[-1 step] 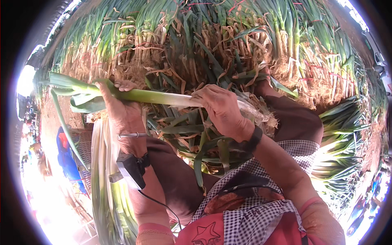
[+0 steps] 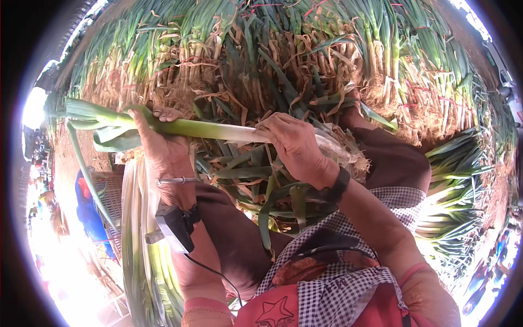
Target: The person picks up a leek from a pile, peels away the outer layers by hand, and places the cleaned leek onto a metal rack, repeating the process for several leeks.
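Here's the leek (image 2: 212, 129), stretched crosswise between the hands: the left hand (image 2: 168, 148) closed round its green stalk, leaves fanning outward; the right hand (image 2: 298, 148), fingers curled tight, grips the white shank, roots poking out beyond.

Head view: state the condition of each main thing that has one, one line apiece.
Long green-and-white leek, held crosswise in both hands
Bare left hand, closed around the leek's green part
Bare right hand, closed on its white part
Green leek bundles with pale stalks, bound with red ties
Loose green leaves, heaped between the legs
Black wristband, fastened
Black-and-white checked cloth, draped over the lap
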`<state>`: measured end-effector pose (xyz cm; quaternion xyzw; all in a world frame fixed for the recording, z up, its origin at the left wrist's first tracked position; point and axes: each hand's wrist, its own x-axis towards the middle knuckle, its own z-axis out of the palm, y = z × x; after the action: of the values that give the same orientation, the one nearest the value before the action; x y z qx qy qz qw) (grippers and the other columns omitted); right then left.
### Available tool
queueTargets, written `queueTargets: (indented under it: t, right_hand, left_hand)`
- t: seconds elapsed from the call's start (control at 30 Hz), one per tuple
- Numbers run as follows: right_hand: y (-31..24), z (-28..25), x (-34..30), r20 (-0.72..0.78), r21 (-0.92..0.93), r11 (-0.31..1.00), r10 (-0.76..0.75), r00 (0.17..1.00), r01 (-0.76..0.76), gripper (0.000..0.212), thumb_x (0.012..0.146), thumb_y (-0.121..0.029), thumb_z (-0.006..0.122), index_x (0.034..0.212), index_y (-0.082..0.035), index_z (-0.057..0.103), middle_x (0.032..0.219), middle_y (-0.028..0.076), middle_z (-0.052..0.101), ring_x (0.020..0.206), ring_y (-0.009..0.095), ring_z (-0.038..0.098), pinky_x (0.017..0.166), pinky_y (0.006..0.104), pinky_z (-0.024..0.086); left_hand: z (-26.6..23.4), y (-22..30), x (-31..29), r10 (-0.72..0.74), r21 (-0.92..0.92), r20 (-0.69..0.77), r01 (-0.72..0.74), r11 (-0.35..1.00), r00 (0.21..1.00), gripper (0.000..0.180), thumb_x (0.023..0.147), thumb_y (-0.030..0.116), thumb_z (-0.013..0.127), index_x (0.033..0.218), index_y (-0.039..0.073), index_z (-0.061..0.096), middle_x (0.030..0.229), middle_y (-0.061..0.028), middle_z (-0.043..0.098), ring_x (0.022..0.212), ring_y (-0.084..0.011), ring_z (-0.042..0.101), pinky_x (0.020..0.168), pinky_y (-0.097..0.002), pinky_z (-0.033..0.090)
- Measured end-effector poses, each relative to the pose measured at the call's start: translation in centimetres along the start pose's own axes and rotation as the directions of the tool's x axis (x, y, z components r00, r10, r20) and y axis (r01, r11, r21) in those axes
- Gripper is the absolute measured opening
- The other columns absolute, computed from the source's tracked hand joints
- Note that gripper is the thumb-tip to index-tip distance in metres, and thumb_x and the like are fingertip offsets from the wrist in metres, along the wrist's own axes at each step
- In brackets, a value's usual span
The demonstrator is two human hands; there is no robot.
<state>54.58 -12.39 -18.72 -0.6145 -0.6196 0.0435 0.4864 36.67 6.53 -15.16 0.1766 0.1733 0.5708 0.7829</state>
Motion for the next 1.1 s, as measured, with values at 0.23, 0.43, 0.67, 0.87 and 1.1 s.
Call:
queueTargets:
  t: [0.23,0.43,0.67,0.87,1.1]
  right_hand:
    - [-0.8,-0.3,-0.4,0.033,-0.167,0.986,0.016,0.999,-0.011,0.017,0.082,-0.014,0.066,0.092,-0.004,0.057,0.085,0.012,0.062,0.080,0.033,0.060,0.073,0.0409,0.048]
    - [-0.6,0.1,-0.8,0.125,-0.055,0.967,0.252,0.960,-0.247,0.020,0.081,-0.017,0.068,0.090,-0.004,0.055,0.082,0.012,0.062,0.078,0.034,0.062,0.069,0.0435,0.048]
    - [-0.2,0.7,-1.0,-0.009,0.126,0.976,0.178,0.984,-0.176,0.018,0.080,-0.014,0.066,0.090,-0.005,0.055,0.078,0.012,0.062,0.076,0.035,0.062,0.067,0.0447,0.047]
    - [-0.6,0.4,-0.8,0.130,-0.059,0.978,0.208,0.969,-0.202,0.016,0.081,-0.011,0.066,0.088,-0.004,0.053,0.083,0.012,0.064,0.077,0.034,0.063,0.066,0.0419,0.049]
    - [0.6,0.5,-1.2,0.111,0.564,0.685,0.490,0.865,-0.461,0.012,0.086,-0.011,0.063,0.094,-0.002,0.063,0.084,0.017,0.064,0.079,0.035,0.063,0.068,0.0392,0.049]
  left_hand:
    - [0.8,-0.8,-0.3,0.076,0.135,-0.156,-0.055,0.989,0.985,0.030,0.093,0.034,0.065,0.101,0.007,0.055,0.082,-0.0016,0.050,0.068,-0.0141,0.048,0.061,-0.0306,0.046]
    - [1.2,-1.6,-1.3,0.034,0.166,-0.037,-0.028,0.986,0.999,0.031,0.091,0.033,0.067,0.103,0.007,0.055,0.084,-0.0012,0.051,0.070,-0.0150,0.048,0.066,-0.0319,0.047]
    - [1.0,-1.8,-0.9,0.093,0.201,-0.109,-0.070,0.977,0.990,0.031,0.091,0.032,0.068,0.103,0.006,0.056,0.084,-0.0022,0.051,0.071,-0.0152,0.048,0.066,-0.0326,0.047]
    - [0.9,-1.7,-1.1,0.056,0.141,-0.109,-0.041,0.989,0.993,0.033,0.091,0.032,0.067,0.105,0.004,0.055,0.082,-0.0033,0.048,0.070,-0.0149,0.047,0.066,-0.0307,0.047]
    - [1.0,-1.5,-1.2,-0.039,0.073,0.060,0.034,0.997,0.997,0.042,0.092,0.031,0.066,0.116,-0.002,0.054,0.080,-0.0048,0.046,0.072,-0.0152,0.046,0.066,-0.0289,0.046]
